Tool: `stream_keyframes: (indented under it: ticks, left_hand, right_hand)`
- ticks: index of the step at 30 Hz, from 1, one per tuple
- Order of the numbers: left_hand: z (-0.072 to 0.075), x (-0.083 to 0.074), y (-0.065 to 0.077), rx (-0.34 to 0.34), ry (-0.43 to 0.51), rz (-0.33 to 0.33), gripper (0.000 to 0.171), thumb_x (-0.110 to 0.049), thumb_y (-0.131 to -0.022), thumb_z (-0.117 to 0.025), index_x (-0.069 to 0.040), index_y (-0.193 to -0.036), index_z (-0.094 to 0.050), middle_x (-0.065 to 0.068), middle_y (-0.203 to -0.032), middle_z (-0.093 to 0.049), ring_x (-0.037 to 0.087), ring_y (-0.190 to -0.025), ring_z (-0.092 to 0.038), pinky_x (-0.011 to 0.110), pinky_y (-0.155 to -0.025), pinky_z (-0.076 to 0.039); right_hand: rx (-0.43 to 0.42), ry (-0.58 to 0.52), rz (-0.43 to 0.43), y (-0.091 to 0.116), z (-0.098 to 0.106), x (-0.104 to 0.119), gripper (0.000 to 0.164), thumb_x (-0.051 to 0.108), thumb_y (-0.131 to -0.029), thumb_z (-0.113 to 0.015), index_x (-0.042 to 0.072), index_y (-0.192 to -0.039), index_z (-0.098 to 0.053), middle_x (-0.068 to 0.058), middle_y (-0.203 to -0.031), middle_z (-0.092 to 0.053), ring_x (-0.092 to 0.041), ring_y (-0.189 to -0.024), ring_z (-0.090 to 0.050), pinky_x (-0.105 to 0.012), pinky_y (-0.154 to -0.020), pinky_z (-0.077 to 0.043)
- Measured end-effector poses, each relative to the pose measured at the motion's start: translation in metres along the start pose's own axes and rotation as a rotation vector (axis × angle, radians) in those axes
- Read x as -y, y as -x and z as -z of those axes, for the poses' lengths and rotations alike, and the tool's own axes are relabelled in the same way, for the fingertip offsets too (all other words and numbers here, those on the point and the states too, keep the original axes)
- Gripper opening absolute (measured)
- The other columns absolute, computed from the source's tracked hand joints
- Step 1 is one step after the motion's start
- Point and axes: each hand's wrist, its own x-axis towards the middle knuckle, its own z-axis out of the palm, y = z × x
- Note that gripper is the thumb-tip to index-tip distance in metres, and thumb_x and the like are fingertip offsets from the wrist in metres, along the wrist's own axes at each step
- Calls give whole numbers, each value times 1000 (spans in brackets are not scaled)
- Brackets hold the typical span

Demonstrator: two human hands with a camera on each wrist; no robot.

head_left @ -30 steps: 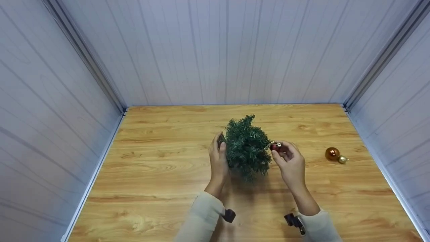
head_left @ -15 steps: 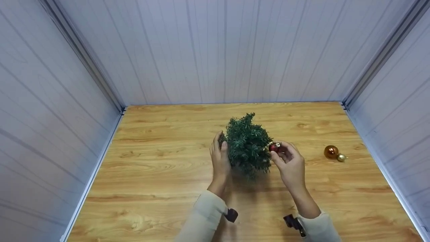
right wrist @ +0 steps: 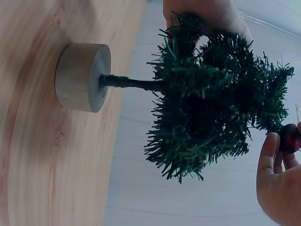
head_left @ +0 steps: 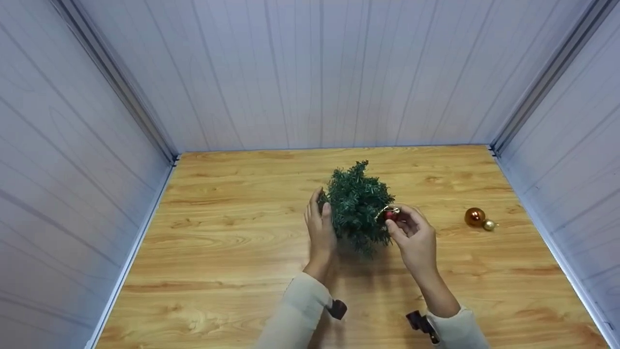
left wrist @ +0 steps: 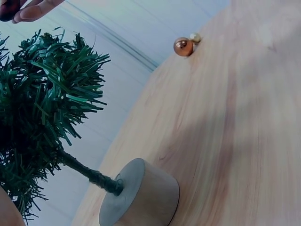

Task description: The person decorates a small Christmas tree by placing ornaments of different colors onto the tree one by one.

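Observation:
A small artificial Christmas tree (head_left: 357, 201) stands upright in the middle of the wooden table, its round wooden base (right wrist: 77, 77) showing in both wrist views. My left hand (head_left: 320, 235) is at the tree's left side, with a branch between thumb and fingers. On the other side my right hand (head_left: 417, 242) pinches a dark red Christmas bauble (head_left: 390, 215) between thumb and fingertips. A gold cap and a gold loop of string extend from the bauble, the loop lying against the right-hand branches. Whether the loop is round a twig I cannot tell.
Farther right on the table (head_left: 218, 242) lie a shiny copper bauble (head_left: 474, 217) and a smaller gold bauble (head_left: 489, 225), side by side. Pale panelled walls (head_left: 310, 72) enclose the table at the back and both sides.
My right hand has brought the red bauble slightly left, closer in against the branches, and its gold loop now shows over the green. My left hand stays at the tree's side.

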Motion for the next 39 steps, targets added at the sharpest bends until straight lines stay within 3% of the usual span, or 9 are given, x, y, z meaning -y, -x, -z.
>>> stream_keyframes:
  ticks: [17, 27, 33, 39]
  left_hand:
    - [-4, -4, 4, 1, 9, 19, 51, -46, -100, -39, -32, -149, -38, 2, -152, -38, 29, -139, -33, 59, -107, -32]
    - [-6, -11, 12, -32, 49, 49, 56, -48, -96, -46, -27, -148, -40, 4, -151, -39, 29, -138, -32, 59, -104, -36]
    - [-5, -15, 18, -33, 32, 48, 70, -62, -94, -45, -19, -149, -40, 5, -151, -39, 30, -138, -32, 61, -104, -34]
    - [-4, -17, 24, -25, 39, 62, 78, -72, -90, -44, -21, -148, -39, 4, -151, -38, 30, -139, -30, 62, -104, -34]
  right_hand:
    - [25, -2, 12, 1, -3, 5, 32, -7, -88, -67, -11, -119, -61, -12, -114, -61, -11, -99, -64, -19, -86, -52]
    - [20, -9, 43, 3, -3, 9, 31, -9, -87, -67, -13, -117, -61, -5, -110, -63, -10, -98, -65, -19, -86, -53]
    - [16, -12, 46, 6, -4, 11, 32, -10, -86, -68, -14, -117, -61, -7, -111, -63, -10, -98, -65, -20, -87, -52]
    - [10, -15, 44, 7, -3, 13, 33, -10, -86, -67, -17, -117, -59, -5, -110, -64, -10, -99, -65, -19, -87, -52]
